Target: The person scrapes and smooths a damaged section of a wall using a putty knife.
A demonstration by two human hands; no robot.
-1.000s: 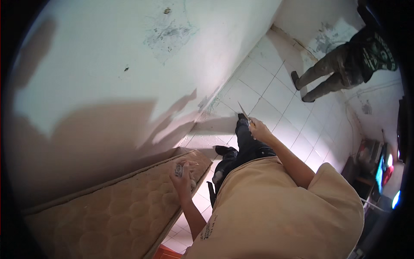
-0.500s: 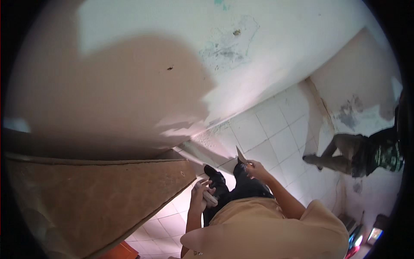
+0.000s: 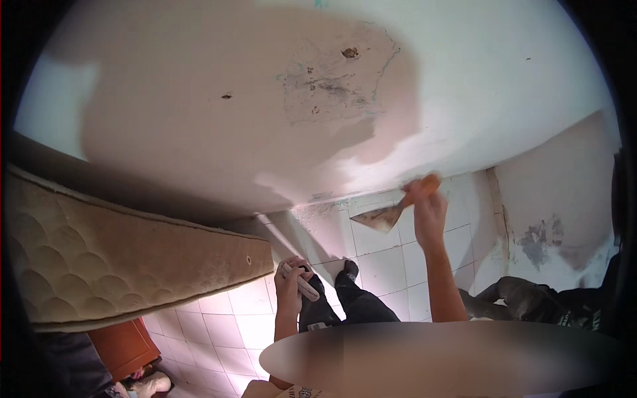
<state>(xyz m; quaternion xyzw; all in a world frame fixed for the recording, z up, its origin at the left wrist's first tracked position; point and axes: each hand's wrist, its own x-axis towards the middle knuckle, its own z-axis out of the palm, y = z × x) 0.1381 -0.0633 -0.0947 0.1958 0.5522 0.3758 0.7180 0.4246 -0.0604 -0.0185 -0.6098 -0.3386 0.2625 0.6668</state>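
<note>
My right hand (image 3: 430, 205) is raised near the foot of the wall, its fingers wrapped round the orange handle of a putty knife (image 3: 379, 217). The wide, stained metal blade points left, apart from the wall. Lower down, near the mattress corner, my left hand (image 3: 286, 284) grips a pale, oblong thing (image 3: 308, 290) whose kind I cannot make out. In front of me the wall (image 3: 478, 86) has a damaged patch (image 3: 332, 86) with small holes and dark smears, partly under my shadow.
A quilted brown mattress (image 3: 152, 265) stands at the left, with a reddish-brown piece of furniture (image 3: 126, 345) below it. White floor tiles (image 3: 378, 265) lie around my feet. At the right, a person in dark clothes (image 3: 531, 298) is beside a stained side wall (image 3: 557, 192).
My right hand has risen toward the wall, turning the putty knife blade to the left. My left hand has shifted slightly left and up. The view has swung, showing more of the mattress.
</note>
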